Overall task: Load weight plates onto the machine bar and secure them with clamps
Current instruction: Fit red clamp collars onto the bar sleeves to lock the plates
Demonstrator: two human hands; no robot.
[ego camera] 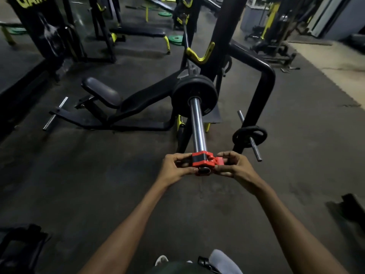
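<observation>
A chrome machine bar points toward me, with black weight plates pushed on at its far end. A red and black clamp sits around the bar's near tip. My left hand grips the clamp's left side with curled fingers. My right hand pinches the clamp's red lever on the right. A long stretch of bare bar lies between the clamp and the plates.
A small black plate hangs on a storage peg at the right of the black frame. A padded seat stands to the left. Green plates lie on the floor further back, among benches.
</observation>
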